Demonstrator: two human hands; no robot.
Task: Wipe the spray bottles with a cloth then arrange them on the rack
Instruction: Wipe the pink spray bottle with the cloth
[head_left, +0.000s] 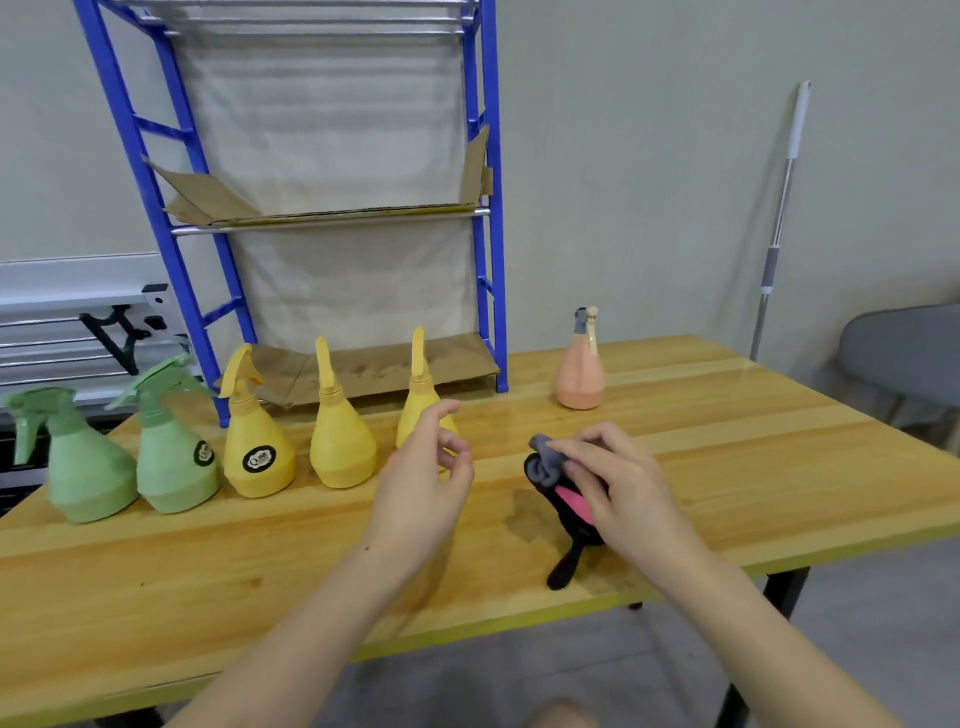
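Right hand (613, 478) pinches dark cloth (558, 483) on table (208, 571). Left hand (423, 478) at its 9 o'clock, raised, loosely curled, holding nothing.

Wooden table (727, 415) under my hands. Five spray bottles (340, 441) stand left of my grip, pink bottle (579, 376) beyond it. Rack (332, 218) at back edge.

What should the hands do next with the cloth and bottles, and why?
Probably lift the cloth and take the nearest yellow bottle. The right hand already grips the cloth on the table, the left hand hangs free just in front of that bottle, and the rack holds no bottles yet.
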